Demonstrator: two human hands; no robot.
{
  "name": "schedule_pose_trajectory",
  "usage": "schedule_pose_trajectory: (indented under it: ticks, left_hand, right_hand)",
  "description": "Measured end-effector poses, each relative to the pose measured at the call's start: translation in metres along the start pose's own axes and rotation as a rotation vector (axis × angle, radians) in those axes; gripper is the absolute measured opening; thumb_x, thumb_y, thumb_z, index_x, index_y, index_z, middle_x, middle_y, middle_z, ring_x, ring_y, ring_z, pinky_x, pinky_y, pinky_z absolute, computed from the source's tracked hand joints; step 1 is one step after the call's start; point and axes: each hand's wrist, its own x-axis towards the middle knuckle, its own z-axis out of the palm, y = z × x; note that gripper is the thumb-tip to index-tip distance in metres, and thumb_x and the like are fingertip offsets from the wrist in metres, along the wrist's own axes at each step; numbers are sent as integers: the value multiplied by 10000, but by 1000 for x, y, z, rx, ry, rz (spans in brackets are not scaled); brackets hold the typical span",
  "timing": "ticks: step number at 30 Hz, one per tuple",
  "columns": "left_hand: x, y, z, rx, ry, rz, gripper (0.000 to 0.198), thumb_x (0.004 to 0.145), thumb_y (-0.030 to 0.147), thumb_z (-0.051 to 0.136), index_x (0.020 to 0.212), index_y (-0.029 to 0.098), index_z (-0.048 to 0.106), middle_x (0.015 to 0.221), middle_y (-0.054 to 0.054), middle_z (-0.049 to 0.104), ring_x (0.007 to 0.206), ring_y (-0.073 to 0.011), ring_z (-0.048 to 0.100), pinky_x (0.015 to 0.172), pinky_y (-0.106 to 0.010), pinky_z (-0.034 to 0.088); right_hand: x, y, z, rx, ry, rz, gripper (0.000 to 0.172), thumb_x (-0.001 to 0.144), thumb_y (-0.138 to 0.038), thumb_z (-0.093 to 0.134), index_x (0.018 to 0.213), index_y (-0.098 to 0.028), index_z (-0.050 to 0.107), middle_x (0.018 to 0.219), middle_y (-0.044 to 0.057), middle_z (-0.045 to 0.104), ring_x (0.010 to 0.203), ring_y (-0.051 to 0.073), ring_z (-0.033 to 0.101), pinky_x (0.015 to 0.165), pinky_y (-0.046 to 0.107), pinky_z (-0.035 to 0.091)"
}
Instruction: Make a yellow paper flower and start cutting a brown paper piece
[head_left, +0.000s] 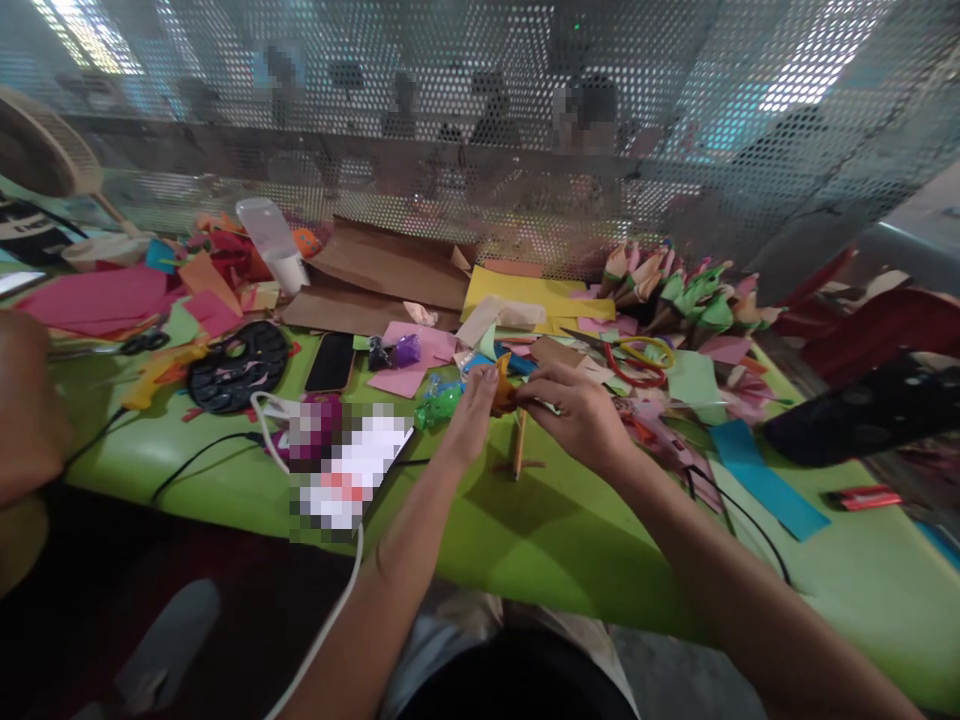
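My left hand (472,408) is closed on the side of a small orange folded piece (503,388), which looks like paper. From the other side my right hand (576,410) pinches the same piece between thumb and fingertips. Below the hands, a thin pencil-like stick (519,450) points toward me; whether it joins the orange piece, I cannot tell. Just left of my left hand lies a crinkled green wrapper-like piece (441,403). Behind the fingers is a blue piece (517,360), partly hidden.
Scissors with red and yellow handles (637,365) lie beyond my right hand. Paper flowers (694,290) stand at the back right. A lit phone (356,470), a dark phone (330,362) and a yellow glue gun (161,375) are left. Another person's arm (26,410) rests at far left.
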Motion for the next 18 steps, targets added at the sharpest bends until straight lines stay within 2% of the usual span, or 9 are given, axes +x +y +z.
schedule_pose_trajectory:
  ticks: [5, 9, 13, 18]
  left_hand:
    - [0, 3, 0, 14, -11, -5, 415, 950, 636, 550, 857, 231, 556, 873, -16, 556, 908, -190, 532, 863, -309, 457]
    - [0, 5, -1, 30, -15, 2, 410, 954, 629, 548, 853, 232, 547, 855, -8, 523, 856, -177, 505, 825, -298, 454]
    - [0, 6, 0, 54, -4, 11, 408, 966, 622, 537, 873, 226, 565, 881, -17, 547, 923, -184, 538, 849, -296, 476]
    - [-3, 5, 0, 84, -21, 22, 485, 928, 707, 530, 871, 226, 547, 868, -15, 515, 940, -195, 523, 862, -314, 471]
  right_hand:
    - [1, 1, -1, -120, -24, -79, 202, 925, -105, 594, 902, -211, 765, 887, 80, 735, 810, 213, 677, 717, 304, 505]
    - [2, 0, -5, -127, -25, -82, 197, 936, -112, 593, 916, -215, 760, 893, 78, 738, 818, 217, 681, 727, 314, 505]
    - [2, -2, -8, -108, -33, -67, 161, 953, -159, 615, 958, -228, 760, 930, 73, 749, 858, 216, 691, 765, 317, 515]
    - [1, -4, -4, -162, -70, -111, 158, 969, -186, 617, 944, -224, 768, 910, 75, 733, 822, 205, 662, 731, 305, 482]
